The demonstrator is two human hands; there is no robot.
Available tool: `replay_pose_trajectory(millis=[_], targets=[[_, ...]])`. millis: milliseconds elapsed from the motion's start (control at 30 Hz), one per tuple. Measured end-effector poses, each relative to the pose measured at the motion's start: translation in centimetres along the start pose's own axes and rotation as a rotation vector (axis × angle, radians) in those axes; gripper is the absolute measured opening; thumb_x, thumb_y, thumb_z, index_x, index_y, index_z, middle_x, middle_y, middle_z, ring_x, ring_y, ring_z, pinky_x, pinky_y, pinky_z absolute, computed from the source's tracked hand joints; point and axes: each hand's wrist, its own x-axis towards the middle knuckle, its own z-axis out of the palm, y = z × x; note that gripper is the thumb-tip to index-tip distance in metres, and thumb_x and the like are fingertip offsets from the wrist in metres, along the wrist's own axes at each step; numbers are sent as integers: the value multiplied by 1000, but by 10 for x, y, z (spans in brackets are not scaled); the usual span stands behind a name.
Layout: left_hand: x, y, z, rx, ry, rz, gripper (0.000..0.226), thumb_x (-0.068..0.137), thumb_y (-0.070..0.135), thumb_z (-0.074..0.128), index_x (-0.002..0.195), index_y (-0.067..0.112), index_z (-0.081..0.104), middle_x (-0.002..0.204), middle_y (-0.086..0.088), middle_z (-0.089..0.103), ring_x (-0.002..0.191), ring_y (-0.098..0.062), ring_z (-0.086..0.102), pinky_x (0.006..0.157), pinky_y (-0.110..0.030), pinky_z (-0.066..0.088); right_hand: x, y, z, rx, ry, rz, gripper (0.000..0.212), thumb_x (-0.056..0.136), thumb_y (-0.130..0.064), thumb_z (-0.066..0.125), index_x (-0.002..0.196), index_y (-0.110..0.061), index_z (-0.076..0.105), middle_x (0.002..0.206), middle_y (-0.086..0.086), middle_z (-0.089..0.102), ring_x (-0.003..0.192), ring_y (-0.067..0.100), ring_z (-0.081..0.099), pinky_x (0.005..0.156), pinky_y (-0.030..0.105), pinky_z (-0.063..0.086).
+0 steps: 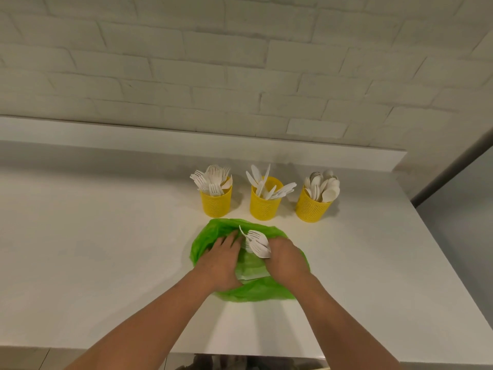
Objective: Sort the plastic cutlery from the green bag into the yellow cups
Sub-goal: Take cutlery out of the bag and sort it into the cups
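Head view looks down on a white counter point(106, 249) where three yellow cups stand in a row: the left cup point(216, 205) holds forks point(210, 180), the middle cup point(264, 208) knives point(264, 185), the right cup point(312, 209) spoons point(324, 186). Just in front lies the green bag point(250, 292), both hands in its open mouth; the left hand point(222, 260) lies flat, fingers straight, while the right hand point(286, 260) grips a bunch of white cutlery point(257, 241), fork tines up. What else the bag holds is hidden by hands and folds.
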Motion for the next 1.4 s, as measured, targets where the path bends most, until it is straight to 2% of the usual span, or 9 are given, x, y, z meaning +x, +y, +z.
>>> replay_pose_trajectory(millis=[100, 333, 667, 800, 1000, 1133, 1267, 1333, 1400], targets=[[2, -3, 4, -12, 5, 18, 119, 75, 66, 74, 164, 26, 4, 172, 5, 6, 154, -26, 18, 123, -51, 27, 1, 2, 9, -9, 54, -5, 29, 92, -17, 60, 120, -16, 67, 120, 9, 60, 102, 32, 65, 82, 37, 52], [1, -11, 9, -31, 128, 94, 93, 80, 57, 73, 155, 23, 31, 156, 3, 39, 135, -22, 41, 111, -40, 41, 5, 9, 16, -57, 7, -33, 38, 87, -7, 64, 124, -17, 57, 131, 7, 44, 99, 32, 64, 83, 42, 53], [-2, -15, 20, -124, 65, 46, 119, 75, 54, 74, 163, 25, -1, 171, 2, -2, 157, -27, 2, 123, -52, 28, 16, 9, 21, -202, 7, -91, 38, 89, -9, 63, 126, -12, 54, 139, 7, 42, 100, 33, 64, 81, 45, 55], [4, -19, 23, -130, 80, 75, 115, 74, 54, 71, 162, 28, 1, 169, 3, 5, 157, -27, 4, 123, -50, 29, 18, 6, 21, -276, 10, -169, 43, 90, -9, 62, 132, -13, 53, 139, 4, 45, 97, 31, 65, 73, 44, 54], [1, -21, 24, -198, 138, 107, 111, 71, 51, 74, 161, 28, 13, 166, 6, 17, 151, -25, 20, 120, -44, 33, 25, -1, 12, -304, 7, -122, 32, 89, -9, 63, 120, -12, 56, 135, 9, 43, 91, 32, 65, 66, 39, 46], [-3, -20, 21, -203, 89, 59, 116, 70, 54, 75, 161, 33, 7, 169, 3, 4, 154, -31, 12, 121, -52, 30, 26, -7, 12, -328, 13, -96, 38, 88, -6, 63, 124, -12, 53, 133, 13, 42, 91, 34, 66, 70, 41, 50], [0, -22, 6, -203, 31, 8, 115, 73, 72, 70, 162, 34, 7, 170, 0, -4, 157, -33, 4, 123, -52, 23, 28, -3, 12, -214, 27, -146, 31, 89, -17, 64, 120, -15, 57, 126, 8, 47, 95, 33, 63, 72, 39, 49], [1, -26, -4, -234, -6, -7, 110, 73, 83, 57, 162, 36, 13, 171, 0, 5, 157, -32, 9, 124, -51, 23, 27, 5, 10, -67, 44, -176, 30, 87, -24, 68, 116, -13, 64, 120, 6, 51, 95, 31, 63, 75, 39, 50], [3, -29, -12, -176, -16, 9, 91, 84, 76, 51, 160, 32, 27, 165, -2, 28, 150, -29, 29, 119, -47, 34, 26, 15, 9, 81, 125, -163, 29, 86, -21, 70, 113, -10, 70, 113, 6, 57, 92, 30, 64, 76, 39, 51]])
